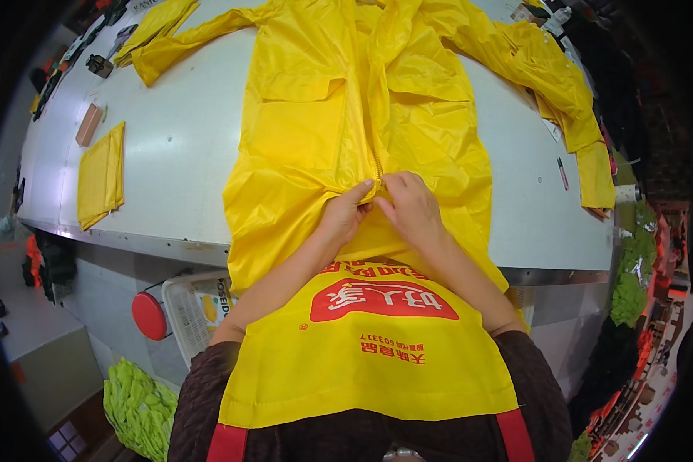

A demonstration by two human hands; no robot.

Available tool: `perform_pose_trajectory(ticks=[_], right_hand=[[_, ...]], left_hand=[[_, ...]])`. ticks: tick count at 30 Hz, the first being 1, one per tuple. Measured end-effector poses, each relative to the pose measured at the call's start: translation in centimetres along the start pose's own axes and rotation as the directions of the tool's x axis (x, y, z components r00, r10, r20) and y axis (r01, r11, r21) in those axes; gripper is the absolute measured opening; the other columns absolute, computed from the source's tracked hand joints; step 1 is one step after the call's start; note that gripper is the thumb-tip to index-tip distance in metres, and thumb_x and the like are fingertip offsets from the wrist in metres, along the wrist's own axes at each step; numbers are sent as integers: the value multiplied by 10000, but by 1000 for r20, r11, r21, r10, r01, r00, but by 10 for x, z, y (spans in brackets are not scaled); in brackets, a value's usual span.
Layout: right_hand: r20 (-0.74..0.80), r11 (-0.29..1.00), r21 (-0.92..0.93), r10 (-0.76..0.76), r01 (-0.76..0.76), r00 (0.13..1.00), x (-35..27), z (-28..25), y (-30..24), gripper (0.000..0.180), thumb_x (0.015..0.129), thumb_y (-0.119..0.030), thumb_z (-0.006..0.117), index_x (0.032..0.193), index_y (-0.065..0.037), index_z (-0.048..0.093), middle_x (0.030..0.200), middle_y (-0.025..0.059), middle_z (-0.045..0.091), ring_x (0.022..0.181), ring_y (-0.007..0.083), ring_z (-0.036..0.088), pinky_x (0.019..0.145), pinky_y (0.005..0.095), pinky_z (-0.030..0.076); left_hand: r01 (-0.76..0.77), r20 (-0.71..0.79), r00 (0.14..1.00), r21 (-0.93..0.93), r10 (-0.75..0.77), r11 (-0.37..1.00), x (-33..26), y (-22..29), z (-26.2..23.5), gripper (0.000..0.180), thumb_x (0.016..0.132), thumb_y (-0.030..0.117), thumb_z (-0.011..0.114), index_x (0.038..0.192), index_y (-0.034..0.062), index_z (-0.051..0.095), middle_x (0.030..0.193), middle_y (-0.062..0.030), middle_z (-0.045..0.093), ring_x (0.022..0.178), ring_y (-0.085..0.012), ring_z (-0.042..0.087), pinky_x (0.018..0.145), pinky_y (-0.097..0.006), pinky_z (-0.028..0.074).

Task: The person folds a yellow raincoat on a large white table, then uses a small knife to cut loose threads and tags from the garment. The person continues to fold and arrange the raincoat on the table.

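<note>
A yellow raincoat (296, 127) lies spread on the table, its sleeves out to both sides and its lower part draped over the near edge. Down its front runs a zipper (378, 163). My left hand (348, 213) is closed on the coat's front edge at the zipper's lower end, thumb on top. Beside it, my right hand (410, 202) pinches at the zipper, fingertips close to the left thumb. The small part between the fingers is mostly hidden.
On the pale table (181, 146) lie a folded yellow piece (100, 175), a pinkish block (89, 125) and a pen (563, 174). Below the left edge are a white basket (189, 312) and a red round stool (148, 316). Green fabric (138, 404) is heaped at lower left.
</note>
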State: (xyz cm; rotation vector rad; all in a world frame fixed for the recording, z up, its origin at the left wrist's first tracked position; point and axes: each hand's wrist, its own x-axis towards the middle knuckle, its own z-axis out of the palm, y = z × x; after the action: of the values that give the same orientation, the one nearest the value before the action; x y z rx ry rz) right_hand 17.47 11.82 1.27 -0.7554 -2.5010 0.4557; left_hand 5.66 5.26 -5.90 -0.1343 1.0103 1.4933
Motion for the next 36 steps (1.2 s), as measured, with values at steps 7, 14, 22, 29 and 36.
perform_pose_trajectory(ticks=[7,14,22,29,36], right_hand=[[310,981,-96,-130,167,942,21,20,27,94,724,-98,550,783,-31,581,813,123,563,820,278,570,640,366,509],[-19,970,-225,-97,90,995,104,49,91,109,723,-107,569,803,-33,570,784,138,558,809,293,560,639,378,503],[-207,961,-191,162,-202,965,88,-7,246,242,751,-155,589,978,-76,619,1140,169,518,1093,346,451,894,402,406],[-60,476,-773,602,-419,796,96,-111,357,236,787,-139,567,1006,-110,648,1452,130,195,1346,341,115,1015,511,227],[94,598,-770,450,-222,888,136,-111,403,230,785,-41,520,1001,-76,588,1086,132,544,1089,287,477,965,468,319]], left_hand=[[55,-18,998,75,-53,996,-7,9,-1,138,805,163,663,879,79,582,767,3,558,586,-87,431,491,-223,358],[198,-104,980,364,-172,910,-30,8,-5,195,795,221,671,841,61,568,647,21,456,495,-66,343,411,-194,261],[-30,-196,929,804,312,594,-50,4,-67,612,783,384,617,1208,-33,478,1224,-153,517,1123,-260,487,940,-306,373],[60,-280,879,868,385,493,-49,8,-94,627,801,429,574,1217,-29,473,1248,-156,504,1141,-272,478,948,-308,365],[277,-421,885,818,198,504,-58,58,-77,567,827,415,542,1178,-29,511,1192,-150,542,1036,-242,539,871,-318,412]])
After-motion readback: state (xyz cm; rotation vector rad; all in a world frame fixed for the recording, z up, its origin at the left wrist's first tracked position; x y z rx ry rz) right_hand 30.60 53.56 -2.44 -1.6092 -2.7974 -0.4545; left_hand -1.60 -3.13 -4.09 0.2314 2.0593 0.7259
